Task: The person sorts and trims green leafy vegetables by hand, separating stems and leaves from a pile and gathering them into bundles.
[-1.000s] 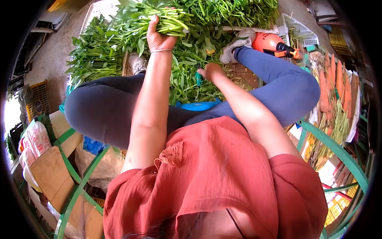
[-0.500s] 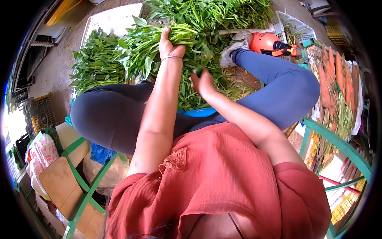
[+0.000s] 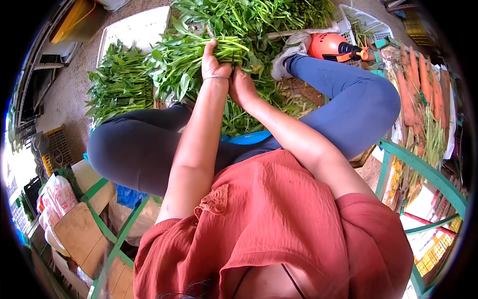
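My left hand [image 3: 213,65] is closed round a bunch of leafy greens [image 3: 181,62] that look like water spinach. Its leaves point left and its pale stems stick out to the right of my thumb. Right beside it, at the wrist end of the bunch, is my right hand [image 3: 243,89], with the fingers drawn together. A thin dark thing [image 3: 233,59] shows at its fingertips; I cannot make out what it is. Below my hands lie more loose greens [image 3: 244,117]. A neat pile of greens [image 3: 122,82] rests to the left.
A large heap of greens [image 3: 259,15] lies ahead, near a white tray [image 3: 134,30]. An orange spray bottle [image 3: 328,46] stands by my right foot [image 3: 294,52]. Carrots [image 3: 409,94] are piled at the right. Green metal rails [image 3: 423,167] flank my seat.
My right hand has moved up and left from the loose greens to meet my left hand at the bunch. My left hand keeps its hold, almost in place.
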### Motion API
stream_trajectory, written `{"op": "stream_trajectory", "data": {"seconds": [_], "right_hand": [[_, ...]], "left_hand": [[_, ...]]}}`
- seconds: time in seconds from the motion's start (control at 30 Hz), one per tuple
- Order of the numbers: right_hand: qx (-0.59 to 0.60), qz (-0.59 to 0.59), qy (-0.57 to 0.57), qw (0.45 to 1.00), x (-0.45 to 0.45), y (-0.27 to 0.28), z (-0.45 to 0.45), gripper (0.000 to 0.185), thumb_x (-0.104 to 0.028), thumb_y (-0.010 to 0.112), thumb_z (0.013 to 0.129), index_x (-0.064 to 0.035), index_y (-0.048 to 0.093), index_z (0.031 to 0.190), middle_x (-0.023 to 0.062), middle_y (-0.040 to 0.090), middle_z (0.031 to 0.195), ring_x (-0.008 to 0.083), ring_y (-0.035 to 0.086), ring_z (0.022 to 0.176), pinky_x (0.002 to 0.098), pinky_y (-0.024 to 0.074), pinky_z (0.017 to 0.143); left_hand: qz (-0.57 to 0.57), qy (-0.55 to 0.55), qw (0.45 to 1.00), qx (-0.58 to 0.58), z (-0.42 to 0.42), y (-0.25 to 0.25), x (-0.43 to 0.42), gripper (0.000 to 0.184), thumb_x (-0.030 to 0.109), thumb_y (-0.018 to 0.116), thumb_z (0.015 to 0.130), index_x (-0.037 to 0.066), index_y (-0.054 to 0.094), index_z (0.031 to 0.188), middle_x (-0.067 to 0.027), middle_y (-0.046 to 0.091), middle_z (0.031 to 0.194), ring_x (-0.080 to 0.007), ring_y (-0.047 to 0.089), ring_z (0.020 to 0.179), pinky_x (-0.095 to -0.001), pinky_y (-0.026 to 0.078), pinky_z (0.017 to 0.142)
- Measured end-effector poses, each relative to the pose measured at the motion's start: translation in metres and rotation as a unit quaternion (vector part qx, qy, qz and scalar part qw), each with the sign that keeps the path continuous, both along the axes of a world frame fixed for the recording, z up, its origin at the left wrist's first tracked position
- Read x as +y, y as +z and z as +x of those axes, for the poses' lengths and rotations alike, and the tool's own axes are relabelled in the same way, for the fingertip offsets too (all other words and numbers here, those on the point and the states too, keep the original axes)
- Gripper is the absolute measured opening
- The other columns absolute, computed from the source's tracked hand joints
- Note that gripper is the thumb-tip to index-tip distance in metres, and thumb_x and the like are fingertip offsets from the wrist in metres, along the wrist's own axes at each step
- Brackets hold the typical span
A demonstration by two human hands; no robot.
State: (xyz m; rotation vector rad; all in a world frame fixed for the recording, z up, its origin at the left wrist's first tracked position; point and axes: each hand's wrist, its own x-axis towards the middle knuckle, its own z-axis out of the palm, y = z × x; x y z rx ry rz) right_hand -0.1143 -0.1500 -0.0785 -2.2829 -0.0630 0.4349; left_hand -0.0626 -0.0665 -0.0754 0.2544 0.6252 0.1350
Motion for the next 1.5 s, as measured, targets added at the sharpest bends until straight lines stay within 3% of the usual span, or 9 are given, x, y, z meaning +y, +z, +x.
{"op": "stream_trajectory", "data": {"seconds": [0.23,0.33,0.4,0.5,0.9,1.0,1.1,1.23,1.5], "right_hand": [[0.009,-0.056,-0.028,0.998,-0.006,-0.03,0.002,0.034,-0.022,0.04,0.081,0.0069,0.056,0.087,0.026,0.058,0.079,0.0415,0.056,0.078,0.0462,0.0434,0.075],[-0.023,-0.151,0.179,0.972,-0.029,-0.04,-0.007,0.032,-0.021,0.042,0.08,0.0078,0.054,0.087,0.0276,0.058,0.078,0.0415,0.056,0.079,0.0458,0.0436,0.076],[0.046,-0.005,-0.072,0.996,-0.024,-0.045,-0.022,0.032,-0.018,0.045,0.081,0.0095,0.046,0.095,0.0302,0.056,0.084,0.0428,0.055,0.08,0.0462,0.0442,0.072],[-0.095,0.011,-0.045,0.994,-0.009,-0.01,-0.023,0.027,-0.016,0.041,0.082,0.0033,0.04,0.1,0.0259,0.058,0.082,0.0419,0.056,0.074,0.0484,0.0448,0.066],[-0.078,-0.054,-0.018,0.995,-0.009,0.011,0.012,0.017,-0.014,0.039,0.08,0.0004,0.039,0.089,0.026,0.058,0.076,0.0429,0.056,0.069,0.0497,0.0446,0.064],[-0.025,-0.08,0.001,0.996,-0.013,0.001,0.018,0.021,-0.012,0.042,0.08,0.0026,0.041,0.095,0.026,0.058,0.082,0.0405,0.058,0.074,0.0471,0.0455,0.068],[0.188,-0.104,0.015,0.977,-0.032,-0.03,0.022,0.038,-0.006,0.044,0.08,0.0105,0.039,0.113,0.0279,0.055,0.096,0.0336,0.058,0.089,0.0386,0.0452,0.077],[-0.017,-0.041,0.012,0.999,-0.028,-0.004,0.003,0.046,-0.007,0.041,0.079,0.0111,0.029,0.119,0.0236,0.058,0.078,0.0354,0.059,0.065,0.0444,0.0464,0.056],[-0.081,-0.083,0.042,0.992,-0.013,0.037,0.011,0.064,-0.013,0.046,0.077,0.0024,0.012,0.129,0.0244,0.058,0.073,0.0387,0.057,0.061,0.0461,0.0465,0.056]], "left_hand": [[-0.07,0.02,0.997,-0.005,-0.001,-0.004,-0.006,0.016,0.013,0.06,0.074,0.005,0.056,0.088,-0.0095,0.059,0.092,-0.0285,0.055,0.087,-0.0475,0.041,0.086],[-0.099,0.027,0.994,-0.027,0.0,0.006,-0.003,0.017,0.01,0.061,0.073,0.004,0.056,0.088,-0.0093,0.06,0.093,-0.0279,0.056,0.087,-0.0471,0.041,0.088],[-0.112,0.024,0.993,-0.03,-0.001,0.011,-0.002,0.018,0.008,0.061,0.071,0.004,0.056,0.088,-0.0094,0.06,0.092,-0.0278,0.056,0.087,-0.0468,0.042,0.088],[-0.088,0.014,0.994,-0.062,-0.002,0.006,0.0,0.017,0.008,0.061,0.071,0.004,0.056,0.087,-0.0097,0.06,0.092,-0.0281,0.056,0.087,-0.0472,0.041,0.088],[-0.056,-0.014,0.995,-0.076,-0.009,-0.005,-0.003,0.017,0.011,0.059,0.072,0.003,0.055,0.086,-0.0112,0.06,0.089,-0.0285,0.056,0.085,-0.0456,0.041,0.088],[-0.062,-0.01,0.996,-0.069,-0.01,-0.004,-0.004,0.017,0.01,0.059,0.071,0.003,0.055,0.086,-0.0113,0.06,0.09,-0.0292,0.056,0.086,-0.0461,0.04,0.09],[-0.042,0.017,0.997,-0.056,-0.015,0.002,-0.005,0.023,0.009,0.058,0.071,0.001,0.055,0.092,-0.0133,0.059,0.095,-0.0302,0.055,0.091,-0.0456,0.039,0.091],[-0.044,-0.018,0.992,-0.113,-0.01,0.003,0.003,0.035,0.008,0.054,0.071,-0.006,0.051,0.104,-0.0176,0.056,0.104,-0.0307,0.053,0.099,-0.0439,0.038,0.093],[-0.009,-0.07,0.981,-0.183,-0.016,0.003,0.006,0.042,0.008,0.053,0.073,-0.005,0.045,0.112,-0.0156,0.053,0.11,-0.0279,0.046,0.11,-0.044,0.032,0.099]]}}
